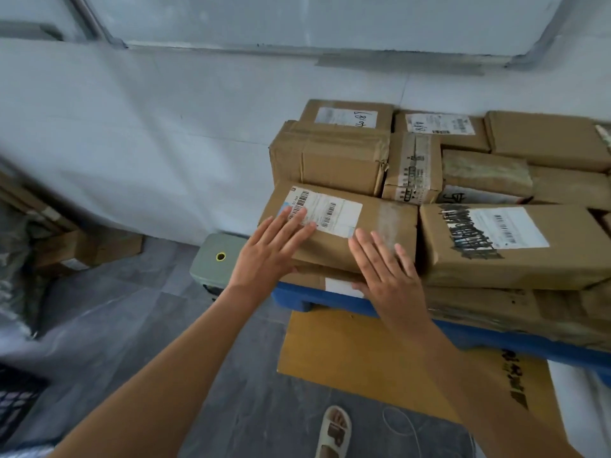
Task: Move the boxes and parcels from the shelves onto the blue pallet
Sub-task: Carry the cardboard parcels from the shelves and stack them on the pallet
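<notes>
Fingers (297,219) of the left hand (267,251) lie straight and spread, flat on the top of a brown cardboard box with a white barcode label (337,223), their tips on the label's near corner; the thumb reaches along the box's near face. Left of that hand, a grey-green plastic case with a yellow ring (218,259) stands on the grey tiled floor (139,309), beside the pallet's corner. The labelled box sits at the front left corner of the stack on the blue plastic pallet (334,300), on top of a flatter carton. The right hand (385,272) rests on the same box's near right edge, fingers straight and released, clasping nothing. Just right of it lies a brown box scrawled with black marker (509,246), touching the first. More brown cartons (330,157) crowd behind, against the pale wall (165,127). A flat yellow-brown cardboard sheet (363,358) lies on the floor below the pallet.
</notes>
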